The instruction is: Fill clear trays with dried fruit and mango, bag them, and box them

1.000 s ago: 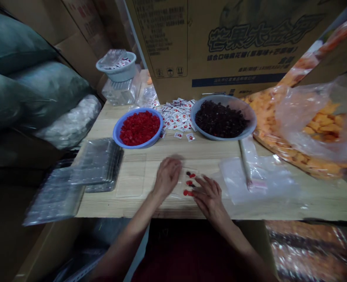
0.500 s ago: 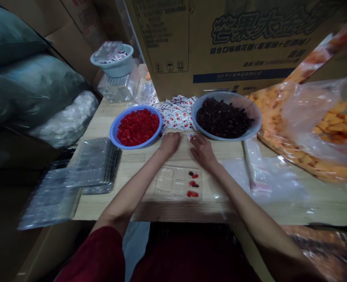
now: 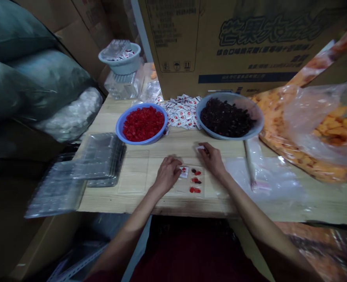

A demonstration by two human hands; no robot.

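My left hand (image 3: pixel 168 173) is over the clear plastic tray (image 3: pixel 202 192), its fingers closed at the edge of a small white packet with red print (image 3: pixel 184 171). That packet lies over the tray's middle part. Red and dark candies (image 3: pixel 196 180) sit in three small compartments along the tray's right side; my left hand hides much of the left side. Just beyond the tray's right corner, my right hand (image 3: pixel 212 158) pinches another small white packet (image 3: pixel 200 147) between thumb and fingers.
Behind my hands stand a blue bowl of red candies (image 3: pixel 119 133), a heap of small packets (image 3: pixel 185 111) and a bowl of dark candies (image 3: pixel 260 125). Stacked clear trays (image 3: pixel 100 156) lie left. Plastic bags (image 3: pixel 267 176) and a large orange bag (image 3: pixel 279 145) are right. A carton (image 3: pixel 179 84) rises behind.
Both hands have drawn back from the packet heap toward me. The left now has a packet over the tray; the right has moved slightly right and nearer with its packet.
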